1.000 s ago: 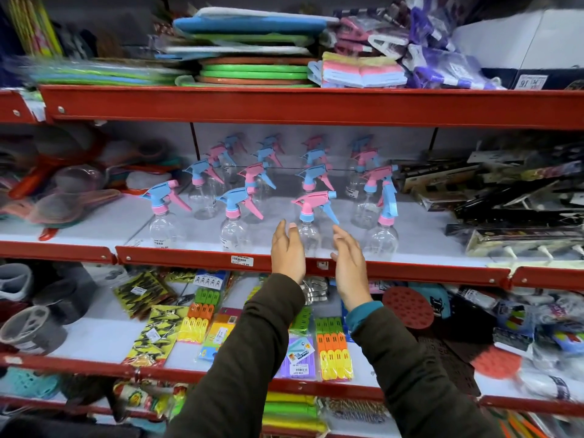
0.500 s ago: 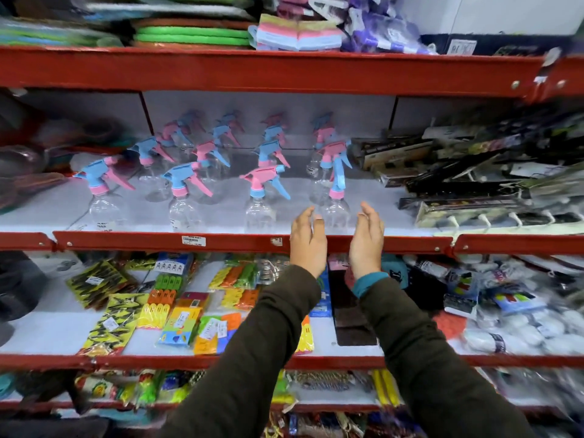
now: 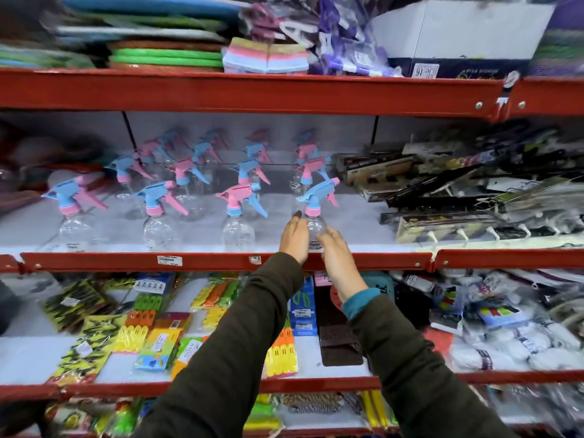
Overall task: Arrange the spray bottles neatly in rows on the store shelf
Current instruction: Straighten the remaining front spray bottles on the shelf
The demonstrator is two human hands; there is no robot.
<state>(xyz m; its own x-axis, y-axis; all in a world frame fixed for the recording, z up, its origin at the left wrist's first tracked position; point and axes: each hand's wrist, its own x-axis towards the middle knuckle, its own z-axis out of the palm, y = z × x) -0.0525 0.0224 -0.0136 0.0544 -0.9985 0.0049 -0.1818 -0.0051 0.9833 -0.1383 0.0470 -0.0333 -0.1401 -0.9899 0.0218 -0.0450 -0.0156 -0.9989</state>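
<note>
Both hands cup the clear plastic spray bottle with a blue trigger head and pink collar (image 3: 313, 216) at the front edge of the red-lipped white store shelf (image 3: 221, 261): the left hand (image 3: 294, 238) presses its left side, the right hand (image 3: 335, 251) its right and lower front. To the left hand's left stand three more clear front-row bottles (image 3: 238, 222), with further rows behind.

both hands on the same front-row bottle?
Yes: the left hand and right hand cup the clear body of the rightmost front-row spray bottle from either side.
</note>
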